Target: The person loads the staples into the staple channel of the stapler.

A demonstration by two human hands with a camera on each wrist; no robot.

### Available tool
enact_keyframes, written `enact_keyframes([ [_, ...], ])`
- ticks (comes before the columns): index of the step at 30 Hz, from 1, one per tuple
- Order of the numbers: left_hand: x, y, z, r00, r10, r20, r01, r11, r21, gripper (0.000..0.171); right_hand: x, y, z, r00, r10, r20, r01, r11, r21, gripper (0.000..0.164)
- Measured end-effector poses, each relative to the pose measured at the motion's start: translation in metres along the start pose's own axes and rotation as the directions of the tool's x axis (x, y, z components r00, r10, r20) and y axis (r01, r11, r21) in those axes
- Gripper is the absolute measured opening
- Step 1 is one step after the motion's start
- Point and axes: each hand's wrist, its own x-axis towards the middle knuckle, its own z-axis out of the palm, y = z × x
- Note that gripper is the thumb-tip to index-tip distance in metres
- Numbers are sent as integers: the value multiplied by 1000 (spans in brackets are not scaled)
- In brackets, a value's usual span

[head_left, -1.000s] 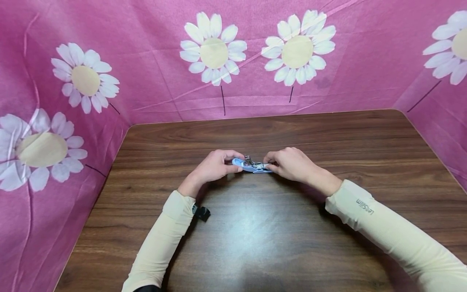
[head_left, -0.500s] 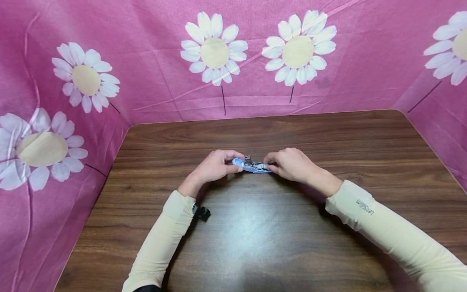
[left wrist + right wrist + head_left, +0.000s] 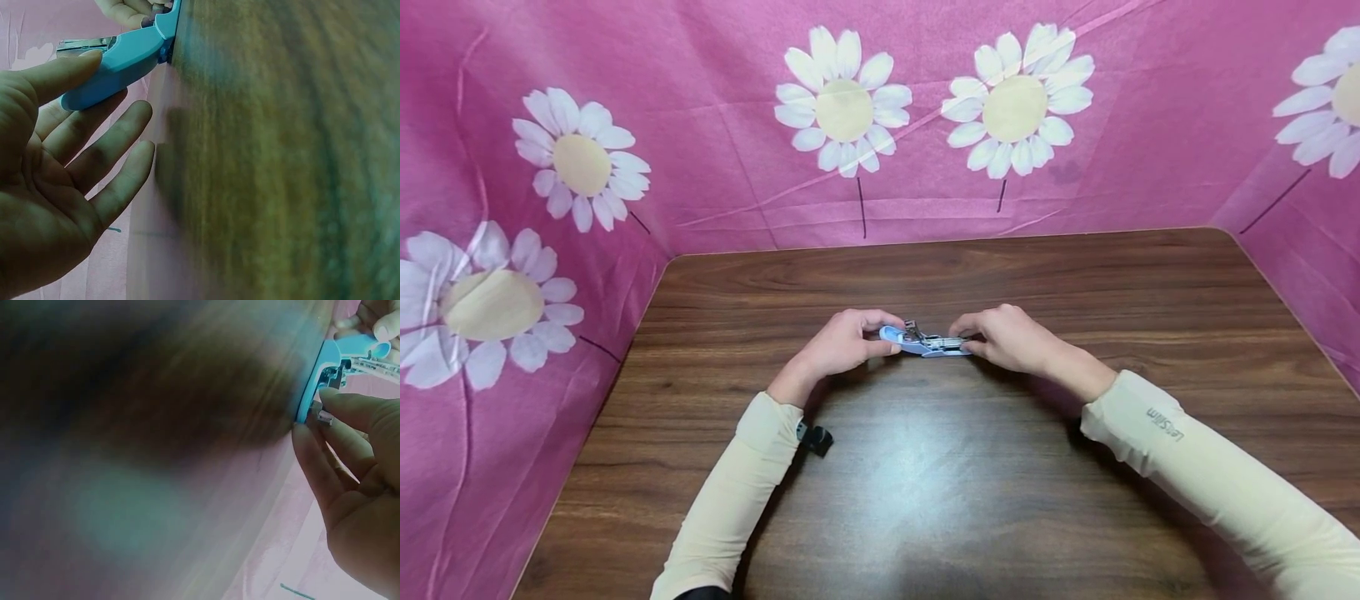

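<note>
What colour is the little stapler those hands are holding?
Light blue, with a silvery metal inside. The stapler shows its colour best in the left wrist view.

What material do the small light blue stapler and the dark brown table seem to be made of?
The light blue stapler looks like smooth moulded plastic with a soft sheen; its inner rail glints silver, probably metal. The dark brown table shows printed-looking wood grain and a glossy reflection, so wood or laminate; I cannot tell which.
</note>
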Motion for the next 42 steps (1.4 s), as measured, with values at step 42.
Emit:
enact_keyframes([
  [42, 2, 10, 8, 997, -42, -69, 45, 998, 52, 36, -8, 3, 6, 985, 172, -20, -165, 964, 208, 26],
])
